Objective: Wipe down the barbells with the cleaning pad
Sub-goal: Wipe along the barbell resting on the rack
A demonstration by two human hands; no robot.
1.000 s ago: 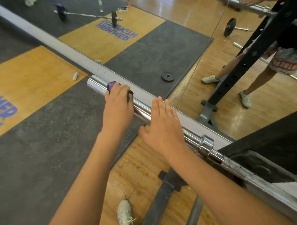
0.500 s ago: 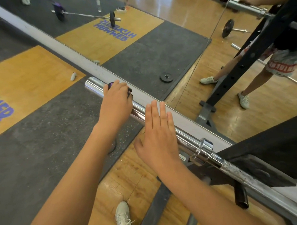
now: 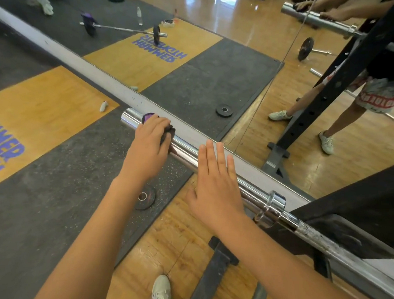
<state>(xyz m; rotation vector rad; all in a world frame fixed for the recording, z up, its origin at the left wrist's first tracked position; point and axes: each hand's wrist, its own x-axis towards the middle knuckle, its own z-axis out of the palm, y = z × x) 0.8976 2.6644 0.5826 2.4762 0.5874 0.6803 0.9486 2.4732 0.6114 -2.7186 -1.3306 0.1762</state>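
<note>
Rubber flooring [image 3: 54, 188] met a mirror [image 3: 217, 71]; my left hand [image 3: 150, 145] clasped the cleaning pad [image 3: 169, 130] over the barbell [image 3: 186, 154], right hand [image 3: 214, 190] flat alongside.

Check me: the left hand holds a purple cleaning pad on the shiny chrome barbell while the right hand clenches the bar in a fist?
No fist: the head view shows the right hand lying flat on the shiny chrome barbell, fingers straight. The left hand does hold the purple cleaning pad on it.
</note>
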